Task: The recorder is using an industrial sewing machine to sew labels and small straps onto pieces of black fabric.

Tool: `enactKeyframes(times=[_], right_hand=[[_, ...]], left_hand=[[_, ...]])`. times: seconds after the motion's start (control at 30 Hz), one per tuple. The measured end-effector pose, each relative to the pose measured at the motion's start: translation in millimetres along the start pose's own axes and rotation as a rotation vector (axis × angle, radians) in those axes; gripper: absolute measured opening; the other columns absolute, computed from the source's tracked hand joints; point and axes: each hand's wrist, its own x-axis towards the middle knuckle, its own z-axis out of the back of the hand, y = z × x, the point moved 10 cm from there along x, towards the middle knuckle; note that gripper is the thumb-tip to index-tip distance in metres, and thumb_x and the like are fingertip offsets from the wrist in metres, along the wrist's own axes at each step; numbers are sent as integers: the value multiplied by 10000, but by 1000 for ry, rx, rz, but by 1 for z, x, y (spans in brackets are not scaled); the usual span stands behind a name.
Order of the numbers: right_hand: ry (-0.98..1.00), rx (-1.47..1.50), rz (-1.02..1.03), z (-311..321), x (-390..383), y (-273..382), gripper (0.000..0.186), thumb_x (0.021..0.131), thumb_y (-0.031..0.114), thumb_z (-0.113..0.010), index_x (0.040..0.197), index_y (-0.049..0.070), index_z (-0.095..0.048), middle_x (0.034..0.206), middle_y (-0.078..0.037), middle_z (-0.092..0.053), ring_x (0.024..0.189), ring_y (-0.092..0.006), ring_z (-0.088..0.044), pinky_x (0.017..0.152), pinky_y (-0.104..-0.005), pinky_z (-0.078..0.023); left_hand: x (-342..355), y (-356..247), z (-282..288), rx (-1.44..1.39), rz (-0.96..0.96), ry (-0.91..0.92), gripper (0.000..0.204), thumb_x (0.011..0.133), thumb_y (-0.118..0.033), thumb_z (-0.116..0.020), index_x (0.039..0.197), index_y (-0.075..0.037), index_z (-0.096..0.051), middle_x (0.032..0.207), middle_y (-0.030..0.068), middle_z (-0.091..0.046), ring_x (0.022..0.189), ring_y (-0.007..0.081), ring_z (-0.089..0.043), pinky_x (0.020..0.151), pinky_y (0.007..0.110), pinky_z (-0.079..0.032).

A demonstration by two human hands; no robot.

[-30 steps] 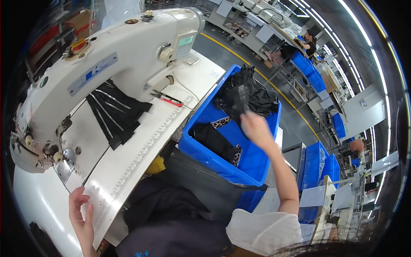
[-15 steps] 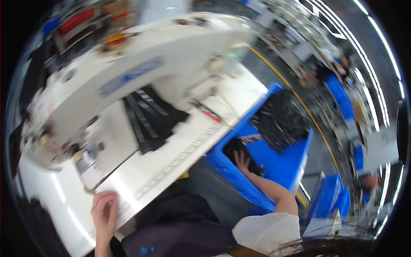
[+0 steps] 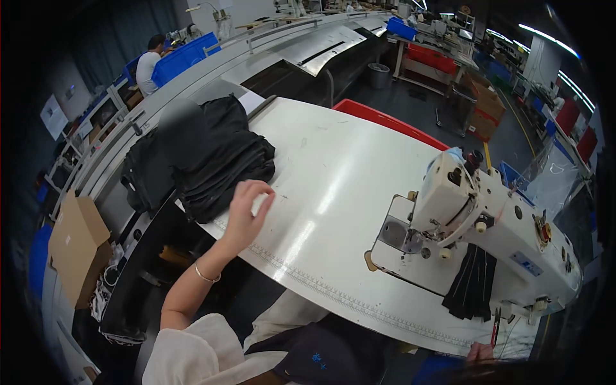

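My left hand (image 3: 247, 212) reaches toward a stack of black fabric (image 3: 215, 157) at the back left of the white sewing table (image 3: 327, 199), its fingers loosely curved, apart and holding nothing visible. My right hand (image 3: 479, 353) is at the table's front right edge, mostly cut off, fingers bent together beside red-handled thread snips (image 3: 495, 328); what they grip, if anything, is hidden. On the right stands the white sewing machine (image 3: 513, 240), with black fabric strips (image 3: 470, 282) beneath its arm.
A red bin (image 3: 385, 122) sits behind the table. An open cardboard box (image 3: 80, 250) stands at the left. Another person (image 3: 146, 72) sits by a blue crate (image 3: 186, 59) in the back left. Cartons (image 3: 484, 112) are in the back right.
My view has swung left, bringing the black stack into sight. My left hand has moved toward that stack. My right hand has left the blue bin for the table edge by the snips.
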Motion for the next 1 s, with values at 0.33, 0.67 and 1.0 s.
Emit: enactKeyframes(times=[0.33,0.67,1.0], right_hand=[[-101,582,884,-42,89,286,131,733,31,-702,845,17,-636,769,-63,-569,647,-214,-568,551,-305,-452],[-6,1268,845,-89,162,526,213,831,109,-647,989,-30,-621,1081,-151,-612,985,-323,-589,817,-349,-487],[230,1793,-80,-156,246,479,151,933,135,-503,857,7,-528,735,-2,-529,617,-46,-446,559,-203,-382]], left_hand=[[-36,251,141,-9,754,-88,412,833,-228,-699,1101,31,-521,847,88,-611,759,176,-593,738,309,-468],[-26,173,96,-1064,579,-395,287,815,41,-662,1075,-39,-569,897,-18,-585,839,43,-566,762,178,-464],[-29,166,141,72,416,-420,204,846,37,-549,1041,-20,-536,848,11,-539,681,66,-481,615,233,-390]])
